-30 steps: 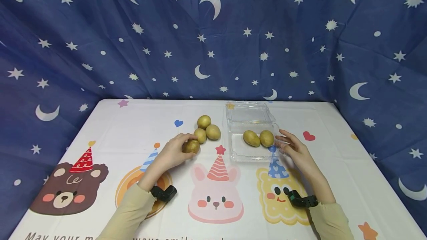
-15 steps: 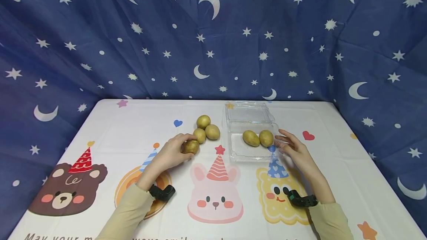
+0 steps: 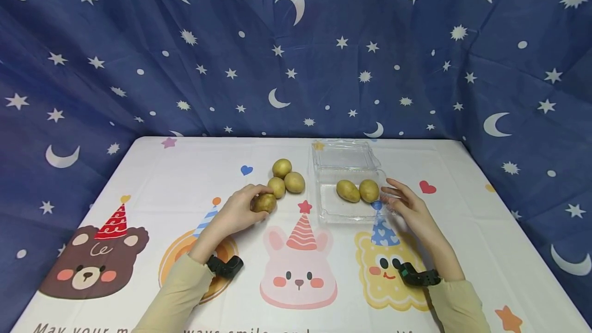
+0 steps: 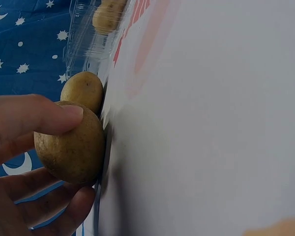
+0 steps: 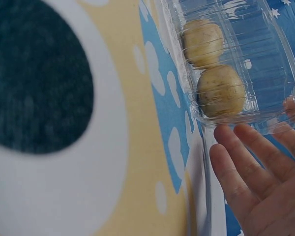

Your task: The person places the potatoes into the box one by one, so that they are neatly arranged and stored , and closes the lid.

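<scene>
My left hand (image 3: pixel 239 210) grips a potato (image 3: pixel 264 203) between thumb and fingers, left of the table's middle. In the left wrist view the thumb lies across the potato's (image 4: pixel 71 147) side. Three more potatoes sit in a cluster just beyond it, the nearest (image 3: pixel 276 187) almost against the held one. A clear plastic clamshell box (image 3: pixel 330 209) stands to the right, its lid folded back. Inside are two potatoes, one oblong (image 3: pixel 348 191) and one rounder (image 3: pixel 369 191). My right hand (image 3: pixel 411 212) is at the box's right wall, fingers extended, fingertips right at the plastic.
The white tablecloth (image 3: pixel 300 317) carries printed cartoon animals, hearts and stars. The box lid (image 3: pixel 344 155) lies back toward the table's far edge. A blue curtain (image 3: pixel 208 40) with moons and stars hangs behind and at both sides. Each wrist wears a black camera.
</scene>
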Action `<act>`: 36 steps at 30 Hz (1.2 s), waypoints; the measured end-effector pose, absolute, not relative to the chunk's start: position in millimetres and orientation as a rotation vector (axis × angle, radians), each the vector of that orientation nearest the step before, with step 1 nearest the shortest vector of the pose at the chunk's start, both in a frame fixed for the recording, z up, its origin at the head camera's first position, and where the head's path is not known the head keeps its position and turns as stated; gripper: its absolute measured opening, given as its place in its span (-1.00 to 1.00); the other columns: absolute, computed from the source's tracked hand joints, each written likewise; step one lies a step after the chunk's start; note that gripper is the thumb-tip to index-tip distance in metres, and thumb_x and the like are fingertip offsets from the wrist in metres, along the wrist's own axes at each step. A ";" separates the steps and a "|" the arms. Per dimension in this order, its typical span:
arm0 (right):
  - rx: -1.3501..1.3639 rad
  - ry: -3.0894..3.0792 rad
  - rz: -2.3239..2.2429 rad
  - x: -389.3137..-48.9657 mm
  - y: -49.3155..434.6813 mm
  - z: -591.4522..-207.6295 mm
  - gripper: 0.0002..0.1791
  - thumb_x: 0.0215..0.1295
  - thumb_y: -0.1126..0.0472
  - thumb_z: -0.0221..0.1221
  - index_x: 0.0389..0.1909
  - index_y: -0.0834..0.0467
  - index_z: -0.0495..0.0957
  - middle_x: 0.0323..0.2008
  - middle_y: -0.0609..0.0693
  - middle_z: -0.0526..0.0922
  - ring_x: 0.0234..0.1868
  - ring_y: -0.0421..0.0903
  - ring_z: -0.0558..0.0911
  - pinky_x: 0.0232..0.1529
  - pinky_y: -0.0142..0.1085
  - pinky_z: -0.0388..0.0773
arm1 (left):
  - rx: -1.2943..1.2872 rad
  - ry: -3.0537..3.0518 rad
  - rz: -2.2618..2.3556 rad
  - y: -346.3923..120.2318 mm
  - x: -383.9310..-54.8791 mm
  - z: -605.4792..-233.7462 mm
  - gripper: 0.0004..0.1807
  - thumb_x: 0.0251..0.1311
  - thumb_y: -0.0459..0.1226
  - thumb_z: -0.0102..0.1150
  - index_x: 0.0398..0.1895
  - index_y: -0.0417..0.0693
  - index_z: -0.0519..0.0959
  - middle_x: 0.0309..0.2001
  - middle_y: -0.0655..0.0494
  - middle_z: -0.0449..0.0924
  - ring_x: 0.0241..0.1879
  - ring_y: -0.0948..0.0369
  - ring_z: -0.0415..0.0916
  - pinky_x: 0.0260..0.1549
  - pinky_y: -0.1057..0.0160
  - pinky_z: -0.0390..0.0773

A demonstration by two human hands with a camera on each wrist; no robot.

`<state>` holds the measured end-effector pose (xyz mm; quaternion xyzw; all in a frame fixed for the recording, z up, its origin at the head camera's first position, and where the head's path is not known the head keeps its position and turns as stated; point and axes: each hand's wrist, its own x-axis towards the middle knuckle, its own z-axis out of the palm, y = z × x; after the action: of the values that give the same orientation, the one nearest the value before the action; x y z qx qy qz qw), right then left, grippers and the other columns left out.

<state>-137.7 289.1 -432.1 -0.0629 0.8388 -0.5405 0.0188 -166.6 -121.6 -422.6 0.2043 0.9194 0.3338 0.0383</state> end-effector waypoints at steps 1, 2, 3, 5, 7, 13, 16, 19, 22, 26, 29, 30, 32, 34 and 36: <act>-0.196 2.605 -1.678 -137.7 289.2 -432.0 -0.40 0.47 0.15 -0.02 0.46 0.17 0.08 0.29 0.35 0.37 -0.01 -0.60 0.50 -0.03 -0.69 0.42 | 0.627 2.820 1.025 -121.6 -166.6 -422.5 -0.44 -0.02 -0.31 0.40 0.14 -0.01 0.51 0.05 -0.04 0.57 -0.04 0.09 0.50 -0.04 0.06 0.50; -0.196 2.607 -1.677 -137.8 289.2 -432.1 -0.40 0.47 0.15 -0.02 0.46 0.17 0.08 0.29 0.35 0.37 -0.01 -0.60 0.49 -0.03 -0.69 0.42 | 0.628 2.821 1.024 -121.6 -166.5 -422.4 -0.44 -0.02 -0.31 0.40 0.13 -0.01 0.51 0.04 -0.04 0.57 -0.04 0.09 0.50 -0.04 0.07 0.50; -0.196 2.607 -1.677 -137.8 289.2 -432.1 -0.40 0.47 0.15 -0.02 0.46 0.17 0.08 0.29 0.35 0.37 -0.01 -0.60 0.49 -0.03 -0.69 0.42 | 0.628 2.821 1.024 -121.5 -166.4 -422.3 -0.44 -0.02 -0.31 0.40 0.13 -0.01 0.51 0.03 -0.04 0.57 -0.05 0.09 0.50 -0.05 0.07 0.50; -0.194 2.605 -1.678 -137.8 289.3 -432.1 -0.40 0.47 0.15 -0.03 0.46 0.17 0.08 0.29 0.35 0.37 -0.01 -0.61 0.49 -0.03 -0.70 0.41 | 0.629 2.819 1.025 -121.3 -166.3 -422.0 -0.44 -0.03 -0.31 0.40 0.13 -0.01 0.52 0.03 -0.04 0.57 -0.05 0.09 0.50 -0.04 0.07 0.50; -0.193 2.604 -1.677 -137.8 289.5 -432.1 -0.40 0.47 0.15 -0.03 0.46 0.18 0.08 0.29 0.35 0.37 -0.01 -0.61 0.48 -0.03 -0.70 0.41 | 0.629 2.818 1.023 -121.1 -166.2 -421.7 -0.44 -0.03 -0.31 0.40 0.13 -0.01 0.52 0.04 -0.04 0.57 -0.03 0.08 0.51 -0.03 0.06 0.51; -0.207 2.595 -1.693 -138.1 289.5 -432.1 -0.40 0.47 0.17 -0.03 0.45 0.21 0.08 0.29 0.37 0.37 -0.01 -0.61 0.49 -0.04 -0.69 0.42 | 0.625 2.815 1.019 -121.0 -165.4 -419.7 -0.45 -0.02 -0.31 0.40 0.13 0.00 0.52 0.06 -0.05 0.56 -0.02 0.07 0.51 -0.01 0.04 0.51; -0.214 2.592 -1.697 -138.3 289.5 -432.1 -0.40 0.47 0.17 -0.03 0.46 0.20 0.08 0.29 0.37 0.36 -0.01 -0.60 0.49 -0.03 -0.69 0.43 | 0.626 2.817 1.020 -121.2 -164.8 -418.3 -0.46 -0.02 -0.31 0.40 0.12 -0.01 0.52 0.05 -0.04 0.57 -0.05 0.09 0.50 -0.05 0.07 0.51; -0.220 2.591 -1.702 -138.3 289.7 -432.2 -0.40 0.47 0.17 -0.03 0.45 0.21 0.08 0.28 0.37 0.36 -0.01 -0.60 0.50 -0.04 -0.68 0.44 | 0.633 2.819 1.022 -120.9 -164.4 -417.1 -0.46 -0.02 -0.30 0.40 0.12 0.00 0.52 0.01 -0.02 0.57 -0.10 0.12 0.49 -0.10 0.12 0.50; -0.224 2.598 -1.699 -138.0 290.3 -432.5 -0.40 0.47 0.17 -0.02 0.45 0.21 0.09 0.28 0.37 0.37 -0.01 -0.59 0.50 -0.04 -0.67 0.45 | 0.639 2.819 1.033 -120.2 -164.3 -416.2 -0.46 -0.01 -0.31 0.39 0.12 0.00 0.52 -0.03 0.01 0.57 -0.14 0.14 0.48 -0.12 0.14 0.50; -0.229 2.605 -1.695 -137.8 291.2 -433.3 -0.40 0.47 0.17 -0.02 0.45 0.19 0.10 0.28 0.37 0.37 -0.01 -0.58 0.51 -0.04 -0.67 0.45 | 0.642 2.826 1.047 -118.8 -163.9 -414.8 -0.47 0.00 -0.31 0.39 0.12 0.01 0.52 -0.08 0.05 0.57 -0.15 0.15 0.48 -0.10 0.12 0.53; -0.235 2.607 -1.698 -138.0 291.7 -434.0 -0.41 0.47 0.18 -0.02 0.45 0.19 0.10 0.27 0.38 0.37 0.00 -0.58 0.51 -0.05 -0.67 0.45 | 0.642 2.837 1.048 -117.6 -163.5 -413.4 -0.46 0.00 -0.30 0.40 0.12 0.01 0.52 -0.11 0.06 0.57 -0.17 0.16 0.48 -0.11 0.12 0.54; -0.237 2.605 -1.701 -138.1 291.8 -434.2 -0.41 0.47 0.19 -0.02 0.45 0.19 0.10 0.27 0.38 0.37 0.00 -0.58 0.51 -0.05 -0.67 0.44 | 0.647 2.843 1.044 -117.5 -163.3 -413.2 -0.46 0.00 -0.29 0.40 0.12 0.02 0.52 -0.10 0.07 0.57 -0.17 0.16 0.48 -0.12 0.12 0.54; -0.242 2.603 -1.706 -138.4 291.9 -434.4 -0.41 0.47 0.19 -0.03 0.45 0.20 0.10 0.27 0.39 0.37 0.00 -0.57 0.51 -0.05 -0.67 0.45 | 0.655 2.850 1.043 -116.8 -162.8 -412.3 -0.46 0.00 -0.29 0.40 0.13 0.01 0.52 -0.09 0.06 0.57 -0.17 0.16 0.49 -0.13 0.14 0.54; -0.248 2.601 -1.711 -138.7 291.8 -434.7 -0.41 0.46 0.20 -0.02 0.45 0.21 0.10 0.27 0.40 0.37 0.00 -0.56 0.52 -0.06 -0.67 0.45 | 0.663 2.854 1.046 -116.3 -162.1 -411.5 -0.46 0.01 -0.28 0.39 0.13 0.01 0.51 -0.09 0.06 0.57 -0.17 0.17 0.48 -0.14 0.17 0.54; -0.244 2.599 -1.710 -138.8 291.5 -434.5 -0.41 0.46 0.19 -0.02 0.45 0.21 0.10 0.27 0.40 0.37 0.00 -0.56 0.52 -0.06 -0.67 0.45 | 0.662 2.852 1.056 -115.5 -161.0 -410.6 -0.47 0.02 -0.28 0.39 0.13 0.01 0.51 -0.08 0.07 0.57 -0.16 0.17 0.49 -0.15 0.19 0.54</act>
<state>-138.8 291.5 -434.5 -0.0783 0.8329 -0.5478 0.0104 -161.0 -115.5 -410.6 0.2125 0.9163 0.3391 0.0146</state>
